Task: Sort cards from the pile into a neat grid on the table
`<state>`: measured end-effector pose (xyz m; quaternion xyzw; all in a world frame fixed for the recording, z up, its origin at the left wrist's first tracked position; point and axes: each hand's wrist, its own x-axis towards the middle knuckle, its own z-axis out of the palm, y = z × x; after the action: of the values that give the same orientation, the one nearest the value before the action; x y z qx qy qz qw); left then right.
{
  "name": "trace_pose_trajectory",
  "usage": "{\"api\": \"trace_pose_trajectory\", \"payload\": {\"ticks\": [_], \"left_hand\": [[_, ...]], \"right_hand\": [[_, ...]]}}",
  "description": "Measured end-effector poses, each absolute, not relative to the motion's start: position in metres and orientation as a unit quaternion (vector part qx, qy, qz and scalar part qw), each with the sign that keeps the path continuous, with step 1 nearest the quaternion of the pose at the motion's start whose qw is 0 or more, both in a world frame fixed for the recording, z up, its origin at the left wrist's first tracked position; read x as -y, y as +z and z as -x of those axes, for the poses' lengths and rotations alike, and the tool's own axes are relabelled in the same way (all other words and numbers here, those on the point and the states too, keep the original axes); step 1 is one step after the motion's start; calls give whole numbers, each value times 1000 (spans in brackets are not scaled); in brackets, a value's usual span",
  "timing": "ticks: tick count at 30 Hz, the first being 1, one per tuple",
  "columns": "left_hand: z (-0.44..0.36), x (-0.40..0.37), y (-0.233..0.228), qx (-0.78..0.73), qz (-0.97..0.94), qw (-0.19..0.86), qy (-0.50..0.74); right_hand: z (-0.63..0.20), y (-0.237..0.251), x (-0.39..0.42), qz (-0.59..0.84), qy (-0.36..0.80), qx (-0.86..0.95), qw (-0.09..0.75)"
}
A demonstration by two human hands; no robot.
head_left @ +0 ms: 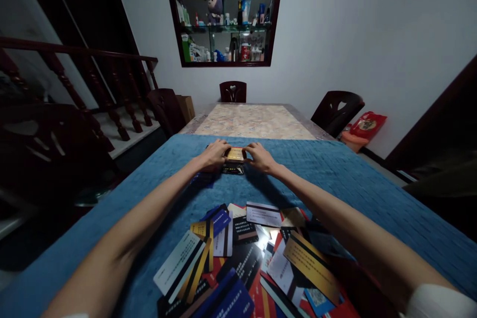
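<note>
Between the two sets of fingertips, out at the far end of the reach, sits a gold card (235,153), pinched at its short ends: the left hand (215,155) grips its left edge and the right hand (261,157) its right edge, fingers curled closed on it. It tops a small stack of cards (233,168), whose dark lower cards show just beneath and nearer the person; holding both ends likely lets the hands square the gold card with those under it. Whether it rests on the stack or hovers slightly above cannot be told.

Relative to that stack, a blue card (203,179) lies just to its left under the left wrist. Well nearer the person, between the forearms, spreads a loose pile of cards (257,263), overlapping at all angles, blue, black, gold and white. All lie on a blue cloth (354,179) covering the near part of the table (253,121), whose patterned top shows beyond the stack, with dark chairs (337,109) around it.
</note>
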<state>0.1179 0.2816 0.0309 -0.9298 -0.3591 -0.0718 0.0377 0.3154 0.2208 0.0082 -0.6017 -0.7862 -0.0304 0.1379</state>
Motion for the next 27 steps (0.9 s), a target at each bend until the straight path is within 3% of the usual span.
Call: {"api": "trace_pose_trajectory", "payload": {"ticks": [27], "left_hand": [[-127,-316,6,382,924,6,18]], "right_hand": [[-315,-22,-262,611,-4,787,84]]}}
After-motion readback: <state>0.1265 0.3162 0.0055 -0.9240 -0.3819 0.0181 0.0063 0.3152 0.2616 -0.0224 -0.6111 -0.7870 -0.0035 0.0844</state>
